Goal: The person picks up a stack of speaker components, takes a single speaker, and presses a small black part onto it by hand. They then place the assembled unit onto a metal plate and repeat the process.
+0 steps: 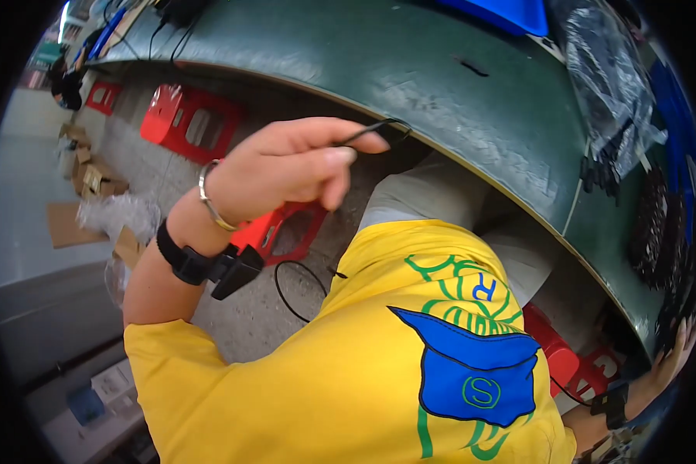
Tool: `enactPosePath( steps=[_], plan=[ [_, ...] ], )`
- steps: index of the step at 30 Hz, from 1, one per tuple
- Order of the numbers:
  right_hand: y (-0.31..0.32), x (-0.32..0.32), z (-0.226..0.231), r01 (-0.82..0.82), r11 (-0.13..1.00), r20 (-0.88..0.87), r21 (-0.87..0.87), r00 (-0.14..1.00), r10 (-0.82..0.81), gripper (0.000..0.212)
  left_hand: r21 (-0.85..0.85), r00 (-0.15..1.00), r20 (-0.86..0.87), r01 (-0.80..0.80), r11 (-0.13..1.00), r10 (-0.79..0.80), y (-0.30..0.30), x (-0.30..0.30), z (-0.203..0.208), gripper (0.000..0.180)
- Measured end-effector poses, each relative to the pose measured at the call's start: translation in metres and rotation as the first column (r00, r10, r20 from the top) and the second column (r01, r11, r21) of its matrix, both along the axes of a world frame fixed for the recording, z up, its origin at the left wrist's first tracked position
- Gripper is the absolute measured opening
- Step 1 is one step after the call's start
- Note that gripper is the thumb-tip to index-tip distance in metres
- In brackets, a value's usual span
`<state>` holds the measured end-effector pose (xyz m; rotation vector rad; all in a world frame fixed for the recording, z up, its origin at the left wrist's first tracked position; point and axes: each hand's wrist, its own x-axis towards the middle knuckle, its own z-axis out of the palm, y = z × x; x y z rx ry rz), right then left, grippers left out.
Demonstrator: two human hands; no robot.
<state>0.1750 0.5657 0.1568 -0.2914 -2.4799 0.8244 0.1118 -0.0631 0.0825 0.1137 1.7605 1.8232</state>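
— What's nearest?
— A yellow shirt (348,371). Just beyond it the left hand (286,166) is raised, its fingers pinching a thin black cable (375,130), held near the green table's (410,69) edge.
— And the right hand (677,348)?
— Low at the right rim, against a heap of black cables (661,232); I cannot tell its grip.
— Any containers?
— Further right, a clear plastic bag (607,69) holds dark pieces. Far off, a blue tray (510,11); its contents are hidden. Red stools (189,120) stand left.
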Motion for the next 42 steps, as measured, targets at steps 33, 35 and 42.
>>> enactPosePath(
  steps=[33,35,42],
  plan=[
    [-0.037,0.031,-0.012,0.046,0.893,-0.148,-0.447,0.981,-0.124,0.082,-0.291,0.320,-0.503,0.812,0.506,-0.802,0.366,-0.106,0.067,0.026],
    [-0.043,0.016,-0.013,0.059,0.908,-0.111,-0.415,0.987,-0.115,0.083,-0.057,0.567,-0.294,0.793,0.607,-0.769,0.360,-0.135,0.056,0.021],
    [-0.029,-0.041,-0.020,0.016,0.816,-0.026,-0.577,0.999,-0.038,0.081,0.056,0.851,-0.203,0.504,0.862,-0.485,0.404,-0.204,0.019,0.014]
  ],
)
